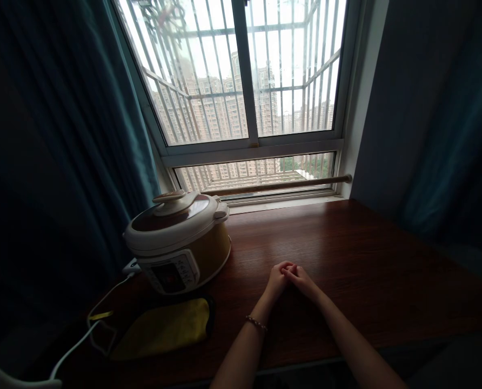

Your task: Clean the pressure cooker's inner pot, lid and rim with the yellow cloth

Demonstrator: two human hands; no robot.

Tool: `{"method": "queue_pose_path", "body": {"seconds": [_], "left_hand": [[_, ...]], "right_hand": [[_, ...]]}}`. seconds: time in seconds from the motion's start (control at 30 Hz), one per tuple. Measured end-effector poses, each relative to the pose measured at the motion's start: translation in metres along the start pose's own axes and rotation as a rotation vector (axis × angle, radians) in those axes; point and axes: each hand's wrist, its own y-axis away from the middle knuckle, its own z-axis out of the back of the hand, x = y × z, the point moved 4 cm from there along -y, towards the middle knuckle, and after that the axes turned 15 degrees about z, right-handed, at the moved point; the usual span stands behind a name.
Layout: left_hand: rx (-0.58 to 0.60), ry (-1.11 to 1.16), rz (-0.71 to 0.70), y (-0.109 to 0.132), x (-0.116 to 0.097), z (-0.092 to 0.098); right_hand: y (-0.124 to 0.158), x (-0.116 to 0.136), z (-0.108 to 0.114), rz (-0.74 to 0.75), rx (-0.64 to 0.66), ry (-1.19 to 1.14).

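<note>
My left hand (276, 280) and my right hand (303, 281) rest on a dark wooden table (366, 259), clasped together with fingers interlocked and nothing in them. A beaded bracelet (256, 323) sits on my left wrist. To the left of my hands stands a yellow and white electric cooker (178, 240) with its lid closed and a control panel facing me. In front of the cooker lies a yellow cloth (163, 327).
A white power cord (77, 346) runs from the cooker off the table's left front corner. A wooden rod (277, 185) lies along the windowsill. A barred window (245, 70) is ahead, with dark teal curtains (62, 135) on both sides.
</note>
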Motion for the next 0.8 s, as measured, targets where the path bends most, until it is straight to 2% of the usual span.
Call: {"method": "queue_pose_path", "body": {"seconds": [0.8], "left_hand": [[-0.016, -0.017, 0.028, 0.0007, 0.0, 0.0004]], "right_hand": [[-0.0003, -0.0082, 0.0, 0.011, 0.04, 0.027]]}}
